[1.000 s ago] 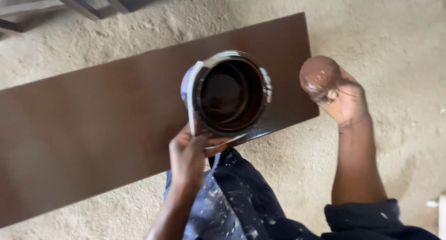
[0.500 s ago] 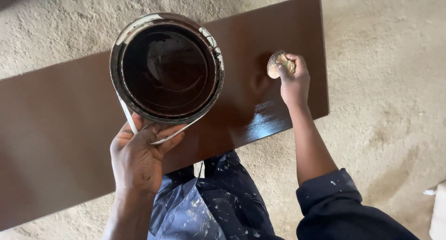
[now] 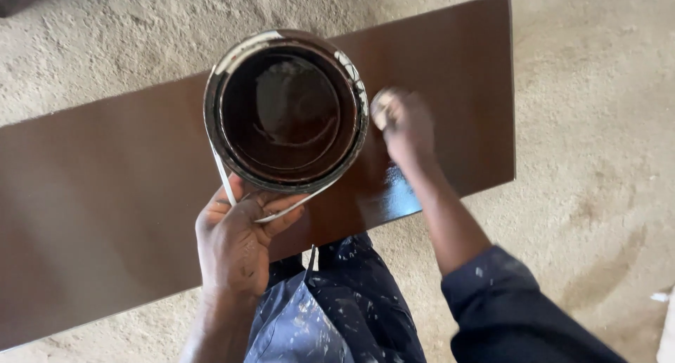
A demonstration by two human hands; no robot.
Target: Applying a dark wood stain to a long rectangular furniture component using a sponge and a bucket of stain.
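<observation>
Dark brown and glossy, the one long board (image 3: pixel 126 215) lies flat on the sandy floor (image 3: pixel 598 124), running from about eight o'clock to two o'clock across the view. A wet patch near its lower edge, just beneath the right forearm, catches the light and shines.

One round tin can (image 3: pixel 285 110) hangs above the board at about twelve o'clock from the left hand (image 3: pixel 235 240). Its rim is smeared with pale dried paint, and inside sits a shallow pool of dark liquid. The left hand's fingers are curled tight around the can's thin wire handle (image 3: pixel 225 184).

At about three o'clock from the can, the right hand (image 3: pixel 404 127) presses down on the board, its fingers closed around one small pale pad (image 3: pixel 382 110); the hand is blurred.

Two hands, one can, one board, one pad. A paint-spattered blue garment (image 3: pixel 330 307) shows at six o'clock.
</observation>
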